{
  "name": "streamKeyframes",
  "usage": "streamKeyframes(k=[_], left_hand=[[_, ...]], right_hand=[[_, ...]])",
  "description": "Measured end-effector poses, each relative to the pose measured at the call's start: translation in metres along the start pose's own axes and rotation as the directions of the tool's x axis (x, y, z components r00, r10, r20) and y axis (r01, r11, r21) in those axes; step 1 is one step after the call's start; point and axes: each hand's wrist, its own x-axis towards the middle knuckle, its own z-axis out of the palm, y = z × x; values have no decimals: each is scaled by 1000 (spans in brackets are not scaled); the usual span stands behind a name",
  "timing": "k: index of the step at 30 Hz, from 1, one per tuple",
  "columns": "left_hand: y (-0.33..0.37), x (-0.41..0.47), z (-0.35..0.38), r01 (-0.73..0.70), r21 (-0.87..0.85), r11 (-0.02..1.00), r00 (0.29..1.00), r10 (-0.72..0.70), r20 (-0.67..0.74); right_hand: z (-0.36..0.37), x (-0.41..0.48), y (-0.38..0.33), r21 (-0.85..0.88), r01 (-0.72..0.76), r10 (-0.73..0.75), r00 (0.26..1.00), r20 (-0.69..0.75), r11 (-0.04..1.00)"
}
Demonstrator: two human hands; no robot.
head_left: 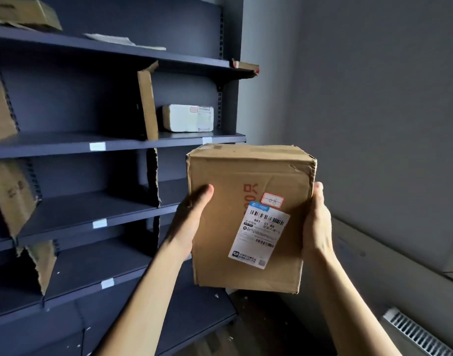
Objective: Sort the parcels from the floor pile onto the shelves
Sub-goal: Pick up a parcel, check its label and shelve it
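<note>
Your left grip [192, 217] and right grip [319, 222] clasp the box [246, 173] between them, in the air right of the shelves [92, 145]. It stands tall, label [258, 235] facing you.

Parcel storeroom: metal shelves [112, 145], labelled parcels [188, 118].

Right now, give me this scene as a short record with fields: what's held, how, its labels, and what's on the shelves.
Held item: cardboard box, lifted in front of the shelving unit
Grip: left hand on its left side, right hand on its right side
Labels: white shipping label with barcode, red-bordered sticker above it
Shelf contents: white parcel on a higher shelf, right of an upright cardboard divider
Placed yet: no
</note>
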Motion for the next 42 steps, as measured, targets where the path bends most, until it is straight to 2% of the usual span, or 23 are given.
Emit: streamKeyframes(k=[2,4,9,14,18,23,25,28,30,31,33,35,39,40,42], left_hand=[[2,-2,-4,-7,-6,1000,999,7,-50],[2,-2,-6,-8,-17,1000,997,7,-76],[-4,-8,9,-17,64,998,988,27,-152],[-7,-10,37,-4,67,998,966,21,-257],[-11,-11,63,-32,57,998,935,50,-352],[-11,-24,78,71,125,990,905,-11,-424],[-8,-33,81,96,213,972,909,2,-416],[-7,-47,71,114,365,924,909,51,-414],[-7,-57,58,133,421,897,926,39,-376],[-6,-63,51,151,389,909,928,5,-373],[-2,-76,37,158,258,953,902,-34,-430],[4,-89,18,120,191,974,862,-7,-507],[19,-126,-29,190,278,942,736,51,-675],[24,-138,-40,166,284,944,721,81,-688],[41,-164,-57,90,275,957,739,121,-663]], right_hand=[[8,-4,3,-54,168,-169,985,-23,984],[14,-6,6,-140,288,-284,958,48,947],[13,17,14,-264,282,-250,957,148,923],[3,49,17,-294,279,-223,952,210,914],[-8,72,19,-210,297,-234,931,281,931],[-24,83,31,-74,224,-185,918,352,972],[-25,86,41,-3,140,-130,928,350,990],[-21,78,57,130,-67,15,929,369,989],[-15,67,68,188,-166,71,899,432,968],[-12,59,74,199,-194,76,871,485,961],[-4,44,84,197,-193,42,808,587,961],[8,28,91,188,-135,-22,756,654,973],[39,-13,82,210,-46,-120,694,710,977],[48,-24,75,226,-33,-141,693,707,974],[65,-47,59,272,5,-200,690,695,962]])
